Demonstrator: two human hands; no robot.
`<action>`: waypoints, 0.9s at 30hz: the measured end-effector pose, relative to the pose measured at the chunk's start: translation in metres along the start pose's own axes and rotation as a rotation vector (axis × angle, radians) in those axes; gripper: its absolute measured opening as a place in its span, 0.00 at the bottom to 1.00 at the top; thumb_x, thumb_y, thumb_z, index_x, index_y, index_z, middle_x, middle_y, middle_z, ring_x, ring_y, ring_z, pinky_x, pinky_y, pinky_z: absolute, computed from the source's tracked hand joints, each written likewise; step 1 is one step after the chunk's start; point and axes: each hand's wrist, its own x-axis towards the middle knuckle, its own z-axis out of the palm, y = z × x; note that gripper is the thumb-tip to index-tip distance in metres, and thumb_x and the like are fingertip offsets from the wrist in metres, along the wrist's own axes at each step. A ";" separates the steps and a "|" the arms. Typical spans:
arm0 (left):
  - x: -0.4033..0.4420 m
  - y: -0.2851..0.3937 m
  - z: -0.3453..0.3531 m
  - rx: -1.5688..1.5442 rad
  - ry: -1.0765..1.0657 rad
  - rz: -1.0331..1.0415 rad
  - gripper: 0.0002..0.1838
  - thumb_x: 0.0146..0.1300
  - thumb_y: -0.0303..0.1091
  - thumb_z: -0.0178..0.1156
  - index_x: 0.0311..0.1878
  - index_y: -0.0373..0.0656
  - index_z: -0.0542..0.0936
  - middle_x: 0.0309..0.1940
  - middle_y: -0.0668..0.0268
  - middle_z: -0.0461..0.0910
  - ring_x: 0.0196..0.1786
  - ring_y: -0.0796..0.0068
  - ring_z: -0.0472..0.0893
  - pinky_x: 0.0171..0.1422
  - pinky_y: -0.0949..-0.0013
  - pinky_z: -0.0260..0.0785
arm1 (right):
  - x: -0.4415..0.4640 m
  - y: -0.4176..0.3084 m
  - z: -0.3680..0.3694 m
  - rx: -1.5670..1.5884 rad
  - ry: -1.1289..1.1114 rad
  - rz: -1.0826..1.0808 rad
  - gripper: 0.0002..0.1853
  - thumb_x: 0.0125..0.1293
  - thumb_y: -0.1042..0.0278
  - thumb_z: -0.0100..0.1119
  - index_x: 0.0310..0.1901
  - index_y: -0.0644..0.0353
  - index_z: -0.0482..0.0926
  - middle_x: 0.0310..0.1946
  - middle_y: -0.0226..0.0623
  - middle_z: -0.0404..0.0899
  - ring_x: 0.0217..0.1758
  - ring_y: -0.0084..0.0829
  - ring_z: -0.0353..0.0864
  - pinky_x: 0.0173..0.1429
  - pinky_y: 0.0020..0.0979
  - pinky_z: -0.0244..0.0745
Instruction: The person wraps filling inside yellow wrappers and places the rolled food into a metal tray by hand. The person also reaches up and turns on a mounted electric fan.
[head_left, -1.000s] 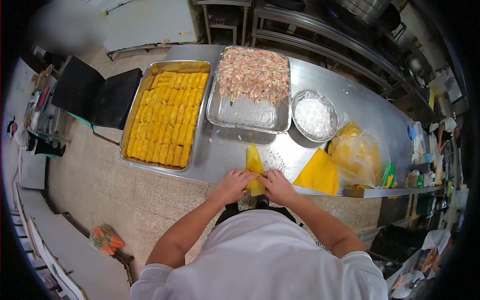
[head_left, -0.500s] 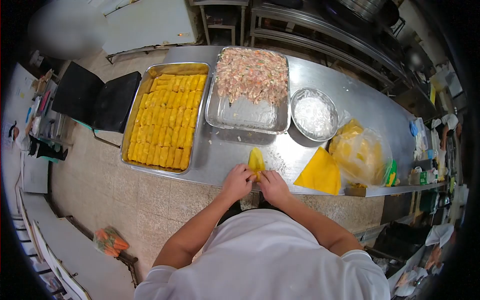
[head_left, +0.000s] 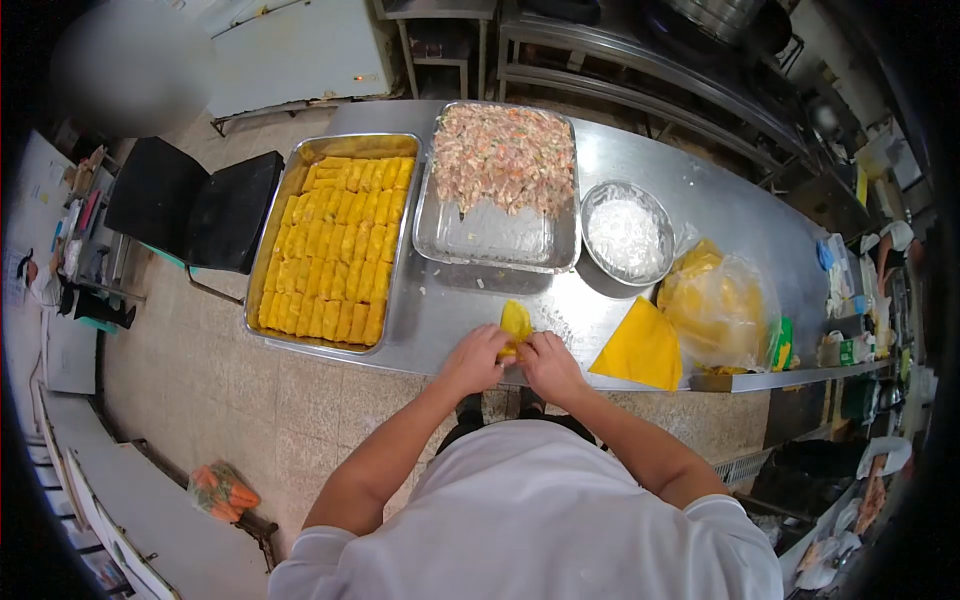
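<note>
My left hand point(head_left: 475, 360) and my right hand point(head_left: 552, 368) are close together at the table's near edge, fingers closed on a partly rolled yellow wrapper point(head_left: 515, 317). Its loose end points away from me on the metal. Whatever lies inside the roll is hidden by my fingers. To the right is a stack of flat yellow wrappers point(head_left: 640, 345). Beyond my hands stands a metal tray point(head_left: 492, 240) with chopped, pinkish filling point(head_left: 505, 155) in its far part. A round metal bowl point(head_left: 590, 262) holds a white paste point(head_left: 625, 230).
At left on the steel table point(head_left: 430, 320), a deep tray point(head_left: 408, 215) holds rows of finished yellow rolls point(head_left: 330, 250). A clear plastic bag point(head_left: 735, 310) with yellow contents lies at right. A black chair point(head_left: 230, 215) stands beyond the left side; bagged carrots point(head_left: 225, 490) are lower left.
Both hands have shifted slightly, the right one a little up and to the right. Less of the wrapper's flat end shows past my fingers. The view has tilted slightly.
</note>
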 end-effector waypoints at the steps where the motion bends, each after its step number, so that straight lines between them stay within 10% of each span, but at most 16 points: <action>1: 0.000 0.002 -0.003 -0.028 0.025 -0.011 0.13 0.64 0.31 0.71 0.50 0.41 0.85 0.54 0.55 0.81 0.61 0.48 0.79 0.66 0.52 0.74 | 0.001 0.003 0.001 -0.007 -0.036 0.010 0.14 0.63 0.69 0.66 0.49 0.64 0.82 0.47 0.46 0.80 0.53 0.47 0.79 0.60 0.45 0.75; 19: 0.017 -0.025 0.000 -0.003 0.068 0.102 0.08 0.65 0.32 0.69 0.45 0.42 0.87 0.47 0.58 0.84 0.55 0.51 0.80 0.62 0.51 0.72 | 0.013 0.009 -0.007 0.128 -0.037 0.105 0.15 0.65 0.71 0.64 0.53 0.62 0.83 0.47 0.45 0.81 0.56 0.48 0.80 0.62 0.47 0.74; 27: 0.014 -0.018 0.007 0.114 0.028 0.156 0.20 0.66 0.32 0.69 0.62 0.44 0.85 0.55 0.61 0.84 0.58 0.53 0.80 0.65 0.51 0.72 | 0.008 0.028 0.007 0.063 -0.025 0.048 0.22 0.66 0.69 0.68 0.61 0.62 0.81 0.52 0.48 0.80 0.57 0.49 0.80 0.63 0.46 0.74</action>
